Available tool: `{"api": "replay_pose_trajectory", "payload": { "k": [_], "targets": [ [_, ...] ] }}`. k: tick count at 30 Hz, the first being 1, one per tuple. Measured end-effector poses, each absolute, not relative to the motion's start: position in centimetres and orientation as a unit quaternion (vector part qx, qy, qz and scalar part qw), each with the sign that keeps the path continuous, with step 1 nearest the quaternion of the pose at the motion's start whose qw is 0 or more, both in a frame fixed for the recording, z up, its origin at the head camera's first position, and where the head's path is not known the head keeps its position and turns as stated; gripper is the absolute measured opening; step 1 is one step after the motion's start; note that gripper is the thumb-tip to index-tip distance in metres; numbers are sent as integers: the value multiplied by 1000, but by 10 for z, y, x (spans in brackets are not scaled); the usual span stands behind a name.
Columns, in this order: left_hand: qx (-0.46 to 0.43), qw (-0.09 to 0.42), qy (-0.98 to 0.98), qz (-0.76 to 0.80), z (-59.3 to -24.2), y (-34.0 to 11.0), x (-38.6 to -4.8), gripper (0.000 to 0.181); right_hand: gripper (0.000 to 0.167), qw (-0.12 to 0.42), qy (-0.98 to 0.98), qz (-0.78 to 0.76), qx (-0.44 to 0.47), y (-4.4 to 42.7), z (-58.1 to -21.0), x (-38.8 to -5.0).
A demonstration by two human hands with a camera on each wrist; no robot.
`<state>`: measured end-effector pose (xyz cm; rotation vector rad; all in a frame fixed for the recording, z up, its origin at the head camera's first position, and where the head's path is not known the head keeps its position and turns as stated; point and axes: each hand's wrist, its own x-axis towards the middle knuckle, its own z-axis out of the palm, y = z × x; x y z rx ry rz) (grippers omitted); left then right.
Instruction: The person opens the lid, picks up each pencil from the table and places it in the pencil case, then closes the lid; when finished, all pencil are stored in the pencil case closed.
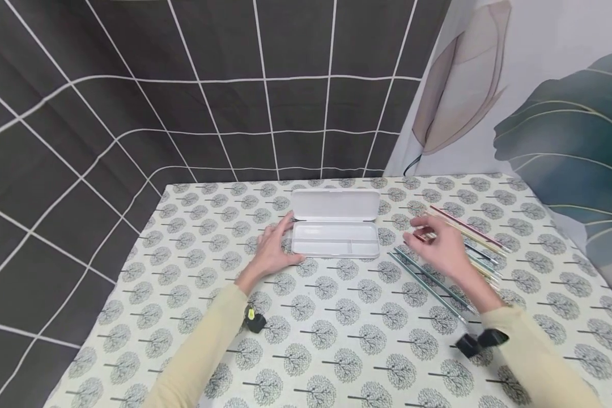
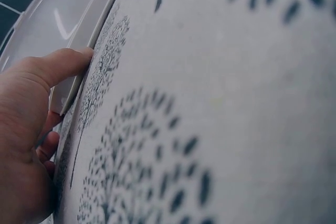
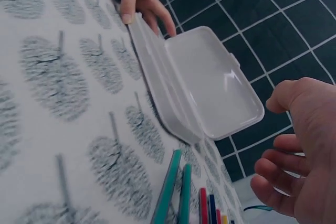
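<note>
My left hand [image 1: 271, 249] is grasping the left end of the white case [image 1: 336, 233], my thumb pressing its near left corner and my fingers reaching along toward the far one. The case is lying in the middle of the table's far part, its lid [image 1: 335, 205] standing open on the far side and its compartments showing bare. My right hand [image 1: 442, 245] is hovering to the right of the case, fingers loosely bent, thumb apart, grasping nothing. Two green pencils [image 1: 428, 288] are lying side by side on the near left of that hand, slanting from far left to near right. A red pencil [image 1: 470, 228] is lying on its right, and beside it other pencils [image 1: 481, 242], yellow and dark ones among them, are partly hiding behind my hand. Everything is resting on a tree-printed cloth [image 1: 311, 317].
</note>
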<state>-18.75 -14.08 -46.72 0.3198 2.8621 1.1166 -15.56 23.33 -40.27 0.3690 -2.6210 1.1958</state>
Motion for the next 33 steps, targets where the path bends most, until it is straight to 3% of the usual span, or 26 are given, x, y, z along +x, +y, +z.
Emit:
{"api": "replay_pose_trajectory", "payload": {
  "k": [11, 21, 33],
  "targets": [
    [103, 20, 923, 370, -465, -141, -184, 117, 32, 105, -912, 370, 142, 259, -420, -99],
    [98, 33, 924, 369, -465, -140, -182, 104, 32, 96, -909, 392, 108, 264, -431, -83],
    [93, 52, 932, 346, -462, -140, -184, 102, 35, 123, -906, 383, 130, 269, -438, -74]
  ]
}}
